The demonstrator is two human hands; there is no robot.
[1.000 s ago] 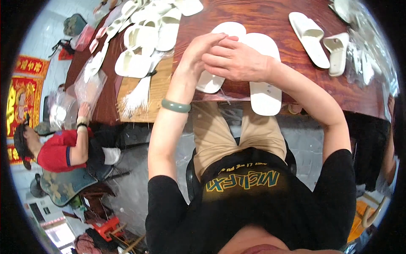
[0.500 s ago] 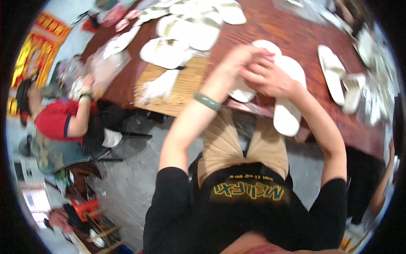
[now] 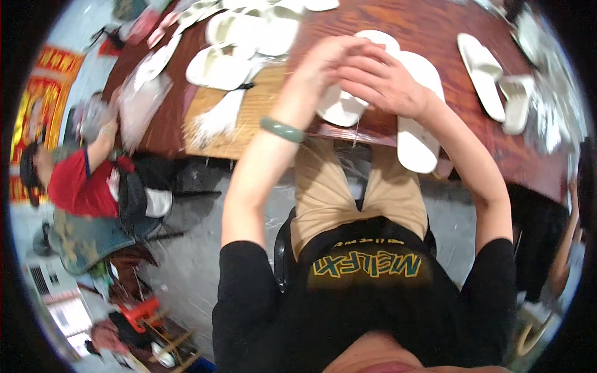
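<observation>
I see both hands meet over a pair of flat white foam slippers (image 3: 413,133) on the brown wooden table (image 3: 435,25); left hand (image 3: 326,62) and right hand (image 3: 379,81) press together, grasp unclear.

Dark red-brown wooden table (image 3: 435,25). Pale woven straw mat (image 3: 249,118) near its front edge. Two loose white flat slippers (image 3: 491,74) at right. Heap of white slippers (image 3: 242,37) at upper left. Person in a red shirt (image 3: 71,183), seated at left. Grey concrete floor (image 3: 193,261).
</observation>
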